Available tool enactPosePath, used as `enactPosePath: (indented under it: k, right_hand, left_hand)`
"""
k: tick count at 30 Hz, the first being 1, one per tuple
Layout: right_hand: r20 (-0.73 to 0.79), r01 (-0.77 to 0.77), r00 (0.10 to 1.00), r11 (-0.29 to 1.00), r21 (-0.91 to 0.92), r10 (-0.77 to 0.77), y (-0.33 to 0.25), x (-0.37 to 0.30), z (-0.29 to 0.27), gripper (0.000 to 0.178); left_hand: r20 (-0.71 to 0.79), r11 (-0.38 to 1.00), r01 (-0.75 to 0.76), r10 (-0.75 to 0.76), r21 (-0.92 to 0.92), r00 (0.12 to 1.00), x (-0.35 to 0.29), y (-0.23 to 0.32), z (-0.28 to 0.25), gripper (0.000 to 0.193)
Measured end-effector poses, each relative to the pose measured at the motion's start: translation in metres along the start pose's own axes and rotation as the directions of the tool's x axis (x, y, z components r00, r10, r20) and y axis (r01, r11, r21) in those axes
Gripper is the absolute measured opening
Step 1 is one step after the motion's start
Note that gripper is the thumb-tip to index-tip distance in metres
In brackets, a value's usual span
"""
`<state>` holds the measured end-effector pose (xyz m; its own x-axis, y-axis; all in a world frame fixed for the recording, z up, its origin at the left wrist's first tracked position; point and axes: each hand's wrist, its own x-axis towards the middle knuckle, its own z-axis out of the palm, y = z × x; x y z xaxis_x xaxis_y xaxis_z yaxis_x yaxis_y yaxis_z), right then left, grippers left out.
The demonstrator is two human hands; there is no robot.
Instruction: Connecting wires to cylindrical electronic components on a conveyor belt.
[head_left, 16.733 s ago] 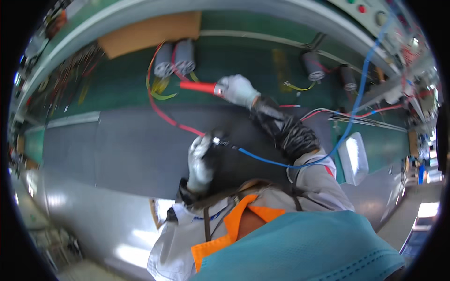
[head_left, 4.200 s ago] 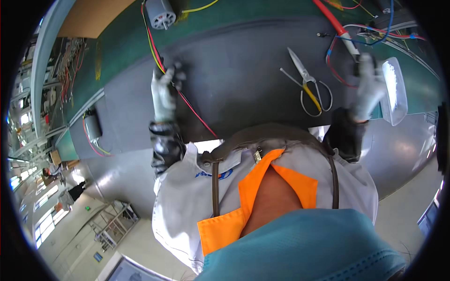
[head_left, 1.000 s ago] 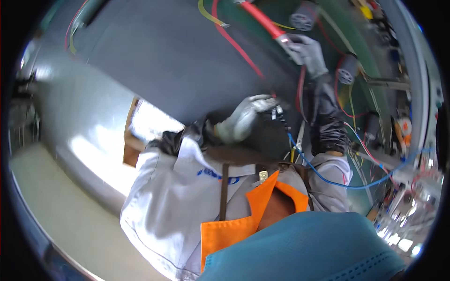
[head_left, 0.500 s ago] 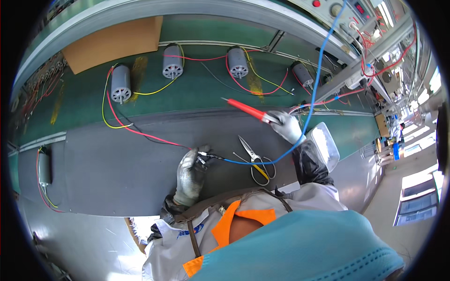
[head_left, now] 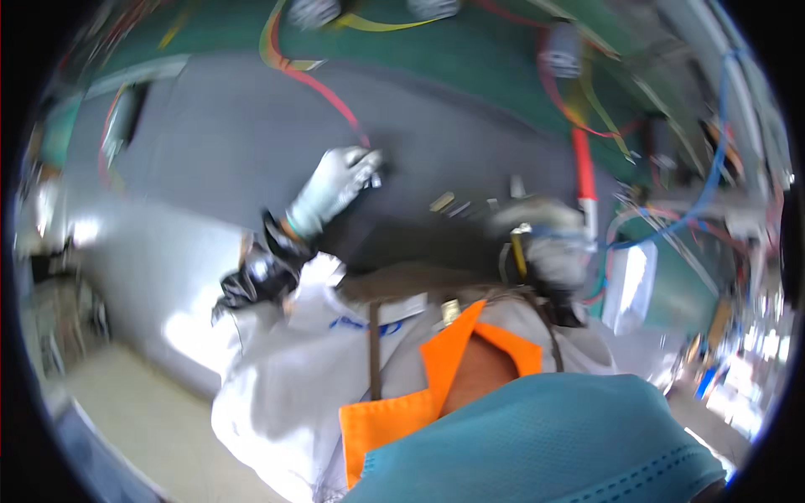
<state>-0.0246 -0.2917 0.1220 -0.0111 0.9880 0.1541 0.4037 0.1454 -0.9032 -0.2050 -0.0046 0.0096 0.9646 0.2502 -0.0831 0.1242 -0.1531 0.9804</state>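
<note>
My left hand [head_left: 340, 180], in a pale glove, is closed in a pinch on the end of a red wire [head_left: 323, 92]; a small shiny metal piece shows at its fingertips. My right hand [head_left: 549, 243], gloved and smeared by motion, is low over the bench at the right. What it holds, if anything, cannot be made out. Beside it are a narrow yellow part [head_left: 518, 254] and a blurred metal blade tip [head_left: 517, 184]. A red stick-like tool [head_left: 583, 163] with a pale lower end extends away from the right edge of that hand.
Grey cylindrical motors [head_left: 563, 54] with red and yellow wires stand at the back; another motor [head_left: 126, 117] is far left. A blue cable [head_left: 713, 180] loops at the right above a clear plastic tray [head_left: 631, 289]. Small bits [head_left: 443, 202] lie on the dark mat [head_left: 226, 126].
The view has swung and blurred. My right hand has come down toward the scissors, nearer my body. The blue cable no longer runs to my left hand and now hangs at the right.
</note>
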Motion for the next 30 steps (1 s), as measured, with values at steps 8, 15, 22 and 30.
enactPosePath:
  k: [8, 15, 22, 30]
  right_hand:
    - [-0.36, -0.618, 0.752, 0.781, -0.093, 0.552, 0.097, 0.051, -0.016, 0.039]
    - [-0.662, -0.605, 0.736, 0.573, -0.552, 0.139, 0.201, 0.265, -0.092, 0.07]
    - [-0.716, -0.714, 0.665, 0.461, -0.527, 0.212, 0.278, 0.32, -0.101, 0.063]
    - [-0.753, -0.554, 0.632, 0.786, -0.275, 0.182, 0.311, 0.328, -0.114, 0.078]
  left_hand:
    - [-0.549, 0.565, 0.358, 0.211, 0.743, 0.809, 0.047, 0.008, -0.204, 0.039]
    - [-0.567, 0.702, 0.438, -0.058, 0.562, 0.822, 0.281, -0.024, -0.293, 0.092]
    - [-0.54, 0.572, 0.476, -0.068, 0.668, 0.839, 0.147, 0.007, -0.209, 0.098]
    - [-0.683, 0.127, 0.674, 0.037, 0.728, 0.73, -0.054, 0.002, -0.282, 0.104]
